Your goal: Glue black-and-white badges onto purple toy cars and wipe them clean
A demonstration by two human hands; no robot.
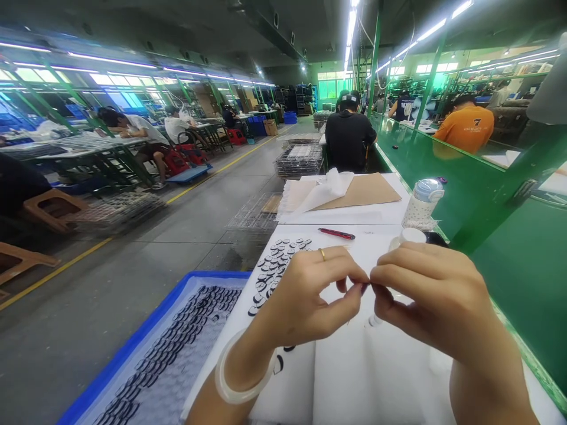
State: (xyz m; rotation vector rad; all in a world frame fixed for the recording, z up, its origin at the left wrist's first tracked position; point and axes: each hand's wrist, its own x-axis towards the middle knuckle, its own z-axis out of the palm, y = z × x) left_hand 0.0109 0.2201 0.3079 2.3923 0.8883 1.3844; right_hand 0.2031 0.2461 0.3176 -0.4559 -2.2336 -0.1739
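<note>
My left hand (325, 289) and my right hand (425, 289) meet fingertip to fingertip above the white work table (341, 383). Both are closed in a pinch, and something small and dark shows between the fingertips, too small to name. Under and left of my left hand, several small black-rimmed pieces (270, 274) lie spread on the white surface. A red utility knife (336, 234) rests beyond my hands. Partly hidden behind my right hand is a white round lid or container (411, 235).
At the lower left, a blue tray (146, 333) holds rows of black-rimmed pieces. Brown cardboard (367, 190) and white sheets lie farther up the table. A lidded bottle (423, 203) stands at the right, beside a green conveyor surface (443, 156). A person in black (348, 139) sits ahead.
</note>
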